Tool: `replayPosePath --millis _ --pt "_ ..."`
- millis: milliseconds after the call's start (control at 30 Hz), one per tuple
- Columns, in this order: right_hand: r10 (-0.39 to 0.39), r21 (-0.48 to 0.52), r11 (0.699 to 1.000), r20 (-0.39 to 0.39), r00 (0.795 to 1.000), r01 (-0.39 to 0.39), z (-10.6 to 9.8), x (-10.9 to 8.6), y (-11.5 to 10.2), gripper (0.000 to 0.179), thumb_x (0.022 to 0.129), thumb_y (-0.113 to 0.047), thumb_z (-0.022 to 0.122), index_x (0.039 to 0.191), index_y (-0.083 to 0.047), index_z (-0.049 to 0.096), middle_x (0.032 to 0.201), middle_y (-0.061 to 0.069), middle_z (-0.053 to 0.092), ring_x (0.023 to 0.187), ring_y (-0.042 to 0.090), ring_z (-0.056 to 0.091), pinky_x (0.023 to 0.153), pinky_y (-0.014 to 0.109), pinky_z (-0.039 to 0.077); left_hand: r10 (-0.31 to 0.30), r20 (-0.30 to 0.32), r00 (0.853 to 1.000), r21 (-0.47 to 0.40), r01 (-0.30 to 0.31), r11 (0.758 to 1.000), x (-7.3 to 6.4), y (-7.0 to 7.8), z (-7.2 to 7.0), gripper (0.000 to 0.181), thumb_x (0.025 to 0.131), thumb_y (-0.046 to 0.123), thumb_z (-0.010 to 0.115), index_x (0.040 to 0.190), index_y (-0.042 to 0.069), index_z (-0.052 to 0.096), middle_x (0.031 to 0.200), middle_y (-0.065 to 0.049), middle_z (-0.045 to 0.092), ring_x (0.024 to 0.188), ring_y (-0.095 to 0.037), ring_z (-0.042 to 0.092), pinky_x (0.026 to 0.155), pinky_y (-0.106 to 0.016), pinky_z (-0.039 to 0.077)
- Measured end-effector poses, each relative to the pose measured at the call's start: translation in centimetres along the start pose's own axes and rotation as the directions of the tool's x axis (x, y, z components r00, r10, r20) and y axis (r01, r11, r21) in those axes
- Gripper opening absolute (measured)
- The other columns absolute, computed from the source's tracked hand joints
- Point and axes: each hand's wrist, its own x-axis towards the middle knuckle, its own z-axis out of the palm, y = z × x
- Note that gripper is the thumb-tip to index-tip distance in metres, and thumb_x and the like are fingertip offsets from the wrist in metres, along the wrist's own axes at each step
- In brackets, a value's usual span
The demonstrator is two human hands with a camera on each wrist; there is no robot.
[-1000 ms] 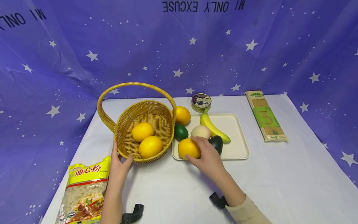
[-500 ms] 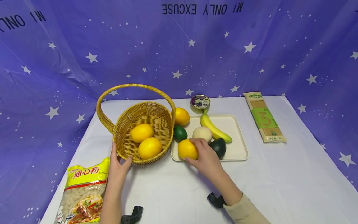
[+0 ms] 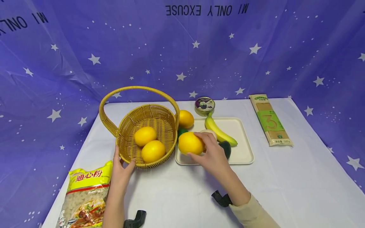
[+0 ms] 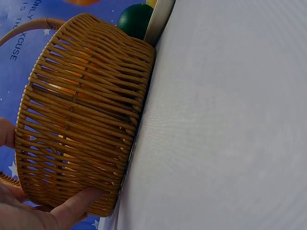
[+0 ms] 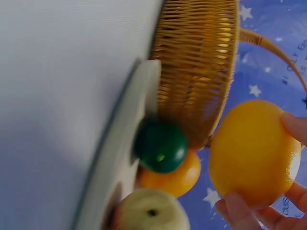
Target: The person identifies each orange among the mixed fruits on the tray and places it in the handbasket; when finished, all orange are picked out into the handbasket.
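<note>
Head cam: R grip [image 3: 213, 155] holds yel. fruit [image 3: 189, 143] abv tray [image 3: 242, 155]; L grip [image 3: 121, 170] holds basket [image 3: 148, 111].

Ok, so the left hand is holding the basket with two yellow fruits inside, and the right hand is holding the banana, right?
Not quite: the head view shows the right hand holding a rounded yellow fruit; the banana lies on the tray. The left hand does hold the basket, with two yellow fruits inside.
</note>
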Motion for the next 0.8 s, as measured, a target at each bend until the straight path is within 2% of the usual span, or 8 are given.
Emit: replayPosePath --millis 167,300,433,600,800 --pt "-0.062 0.092 0.994 0.001 0.998 0.062 0.7 1.3 -1.6 0.067 0.074 -0.033 0.084 0.133 -0.022 0.053 0.127 0.0 0.049 0.106 0.019 0.055 0.075 0.034 0.056 0.001 -0.003 1.0 0.006 -0.001 1.0 0.0 0.0 0.0 0.089 0.096 0.01 0.054 0.154 0.032 -0.009 0.16 0.003 -0.009 0.145 -0.025 0.006 0.112 -0.044 0.024" --pt "-0.102 0.114 0.989 0.015 0.995 0.099 2.2 2.5 -2.5 0.067 0.075 -0.036 0.083 0.134 -0.022 0.053 0.128 -0.001 0.049 0.108 0.017 0.055 0.081 0.035 0.053 -0.004 -0.008 1.0 0.019 0.004 1.0 0.1 0.0 -0.1 0.088 0.096 0.011 0.055 0.154 0.032 -0.008 0.16 0.002 -0.009 0.145 -0.027 0.007 0.112 -0.045 0.025" --pt "-0.14 0.076 0.987 0.017 0.99 0.138 3.8 3.8 -3.2 0.066 0.077 -0.039 0.081 0.134 -0.02 0.053 0.129 0.001 0.049 0.112 0.018 0.054 0.093 0.038 0.048 -0.013 -0.01 1.0 0.022 0.014 1.0 0.1 0.1 0.0 0.088 0.096 0.012 0.055 0.154 0.033 -0.008 0.16 0.002 -0.009 0.145 -0.027 0.007 0.112 -0.045 0.024" --pt "-0.145 0.02 0.989 0.018 0.989 0.144 5.1 4.8 -3.5 0.066 0.078 -0.04 0.079 0.135 -0.019 0.054 0.13 0.002 0.049 0.112 0.022 0.055 0.092 0.042 0.049 -0.023 -0.004 1.0 0.016 0.023 1.0 0.0 0.1 0.1 0.088 0.096 0.012 0.055 0.154 0.034 -0.007 0.16 0.002 -0.009 0.145 -0.026 0.006 0.113 -0.044 0.022" --pt "-0.166 -0.035 0.985 0.033 0.986 0.167 6.3 5.7 -3.4 0.065 0.081 -0.04 0.077 0.136 -0.018 0.052 0.129 0.004 0.049 0.112 0.023 0.055 0.091 0.042 0.049 -0.012 0.003 1.0 0.008 0.012 1.0 0.0 0.0 0.0 0.088 0.096 0.011 0.055 0.154 0.033 -0.009 0.16 0.003 -0.009 0.145 -0.025 0.007 0.11 -0.042 0.028"
